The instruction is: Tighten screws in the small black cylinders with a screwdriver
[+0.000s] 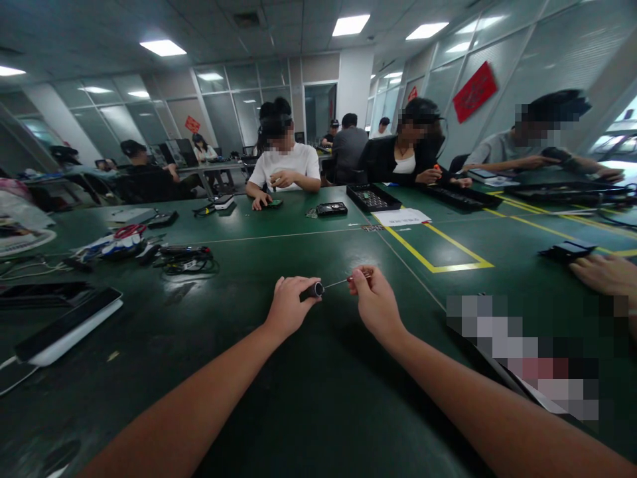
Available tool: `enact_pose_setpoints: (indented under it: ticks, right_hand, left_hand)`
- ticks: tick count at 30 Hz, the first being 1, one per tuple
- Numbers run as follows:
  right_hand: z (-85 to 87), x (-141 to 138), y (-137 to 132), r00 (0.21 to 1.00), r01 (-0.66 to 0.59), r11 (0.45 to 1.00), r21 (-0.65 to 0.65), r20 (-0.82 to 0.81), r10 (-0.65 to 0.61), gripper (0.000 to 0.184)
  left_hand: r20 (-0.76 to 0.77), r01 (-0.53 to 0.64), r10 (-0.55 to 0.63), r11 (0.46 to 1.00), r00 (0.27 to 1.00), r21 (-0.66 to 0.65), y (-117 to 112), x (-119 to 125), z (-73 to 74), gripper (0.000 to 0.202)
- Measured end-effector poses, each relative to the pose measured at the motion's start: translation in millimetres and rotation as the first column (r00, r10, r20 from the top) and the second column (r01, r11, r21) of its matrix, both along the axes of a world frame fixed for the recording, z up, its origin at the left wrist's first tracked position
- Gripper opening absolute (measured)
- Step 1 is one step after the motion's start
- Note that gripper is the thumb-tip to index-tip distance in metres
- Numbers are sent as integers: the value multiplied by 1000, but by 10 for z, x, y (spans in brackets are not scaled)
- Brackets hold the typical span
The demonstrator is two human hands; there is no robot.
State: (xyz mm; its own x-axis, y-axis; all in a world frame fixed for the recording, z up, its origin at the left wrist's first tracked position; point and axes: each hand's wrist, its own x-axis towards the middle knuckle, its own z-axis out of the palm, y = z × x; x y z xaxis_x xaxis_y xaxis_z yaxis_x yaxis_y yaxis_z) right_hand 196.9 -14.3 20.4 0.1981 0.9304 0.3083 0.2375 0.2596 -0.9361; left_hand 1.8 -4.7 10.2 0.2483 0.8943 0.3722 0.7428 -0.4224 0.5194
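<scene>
2 hands: left hand [291,303] has 1 black cylinder [313,291], right hand [375,303] has 1 thin-shafted tool [337,283]. Beyond, between hands: 1 hard drive [332,209]. Past right: 1 lettered paper sheet [401,218].

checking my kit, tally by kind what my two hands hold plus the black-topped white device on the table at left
Dark cylinder, in the left hand: 1
Thin-shafted tool, in the right hand: 1
Black-topped white device, on the table: 1
Total: 3
</scene>
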Motion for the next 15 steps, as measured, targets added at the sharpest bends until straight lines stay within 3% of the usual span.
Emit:
enact_pose_setpoints:
  ticks: [9,15]
  right_hand:
    - [34,26,-37,999,32,995,92,9,-33,23]
    - [61,19,-70,989,1,996,93,144,-15,21]
  left_hand:
    - [23,-17,17,1000,1000,-1,24,-26,-43,36]
    - [20,-19,19,1000,1000,-23,20,-24,-35,37]
